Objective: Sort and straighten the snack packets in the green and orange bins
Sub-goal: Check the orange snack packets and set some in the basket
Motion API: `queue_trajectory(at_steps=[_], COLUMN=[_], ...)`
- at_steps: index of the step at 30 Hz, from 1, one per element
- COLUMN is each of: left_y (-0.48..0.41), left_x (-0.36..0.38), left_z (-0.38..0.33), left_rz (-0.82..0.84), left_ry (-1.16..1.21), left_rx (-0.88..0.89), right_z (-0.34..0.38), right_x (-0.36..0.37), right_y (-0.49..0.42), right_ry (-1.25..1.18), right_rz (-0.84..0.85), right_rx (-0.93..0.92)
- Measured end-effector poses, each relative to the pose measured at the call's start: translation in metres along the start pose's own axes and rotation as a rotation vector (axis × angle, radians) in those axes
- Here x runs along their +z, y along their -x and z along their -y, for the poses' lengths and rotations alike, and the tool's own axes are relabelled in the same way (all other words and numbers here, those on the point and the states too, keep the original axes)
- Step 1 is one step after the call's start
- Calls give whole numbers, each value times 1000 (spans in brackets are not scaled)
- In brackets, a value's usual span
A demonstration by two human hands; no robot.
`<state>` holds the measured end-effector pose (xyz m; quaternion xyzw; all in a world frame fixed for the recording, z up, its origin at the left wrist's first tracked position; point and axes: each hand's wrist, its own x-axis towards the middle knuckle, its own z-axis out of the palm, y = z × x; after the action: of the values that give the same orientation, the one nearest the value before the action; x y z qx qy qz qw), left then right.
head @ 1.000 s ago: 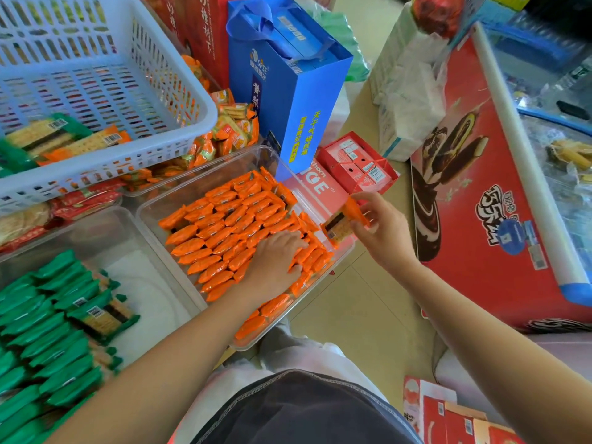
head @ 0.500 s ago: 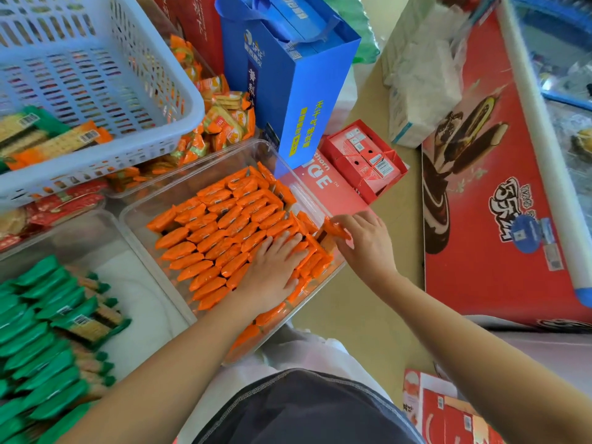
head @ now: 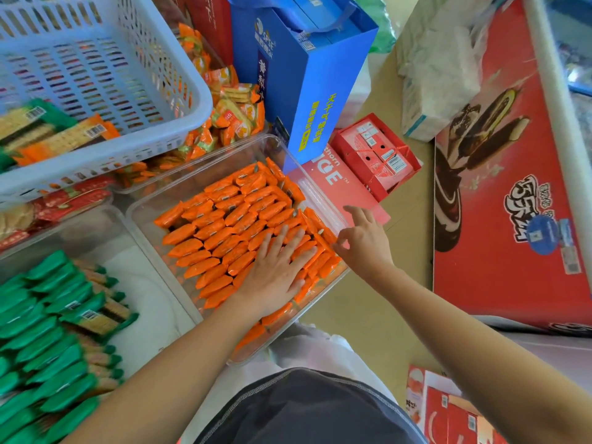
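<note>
A clear bin (head: 323,200) holds rows of orange snack packets (head: 224,225), most of them lying side by side. My left hand (head: 275,270) lies flat on the packets near the bin's right side, with its fingers straight. At the bin's right edge my right hand (head: 362,245) pinches the end of one orange packet (head: 328,240) between thumb and a fingertip, the other fingers spread. A second clear bin (head: 144,293) at the left holds green packets (head: 48,315) in rows, one lying crosswise on top.
A pale blue lattice basket (head: 128,75) with a few packets sits at the back left over other snack bins. A blue gift bag (head: 307,91), red boxes (head: 374,155) and a wrapped tissue pack (head: 439,68) stand behind. A red freezer (head: 512,187) fills the right.
My right hand brought an orange packet from beside the bin and tucked it into the row at the right edge. My left hand stayed pressed on the packets. The camera tilted down.
</note>
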<state>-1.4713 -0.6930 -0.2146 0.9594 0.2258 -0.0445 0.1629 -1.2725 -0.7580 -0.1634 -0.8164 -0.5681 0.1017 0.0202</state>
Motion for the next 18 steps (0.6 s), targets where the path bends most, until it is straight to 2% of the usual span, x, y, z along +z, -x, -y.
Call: queue_trajectory(at_steps=[4,6,8,11,15,18], left_y=[1,4,8,15,26,28], left_x=[2,3,4,2,3,6], left_z=[1,2,3,7,14,17], left_rz=[-25,-77,-106,-94,-48,-46], left_ry=[7,-20,-40,-44,-58,-53], left_rx=[4,-44,-173,-385,-501,-505], right_z=[0,2,6,18,34,39], right_x=[-5,-4,-1,9,27,36], right_y=[-3,-6,-9,-16,-30,-38], right_ry=[-1,-21,-48,-52,-14,46], right_rz=[-16,-77,-101,21,259,344], right_rx=[-45,-143,-306,-475,-407,-386])
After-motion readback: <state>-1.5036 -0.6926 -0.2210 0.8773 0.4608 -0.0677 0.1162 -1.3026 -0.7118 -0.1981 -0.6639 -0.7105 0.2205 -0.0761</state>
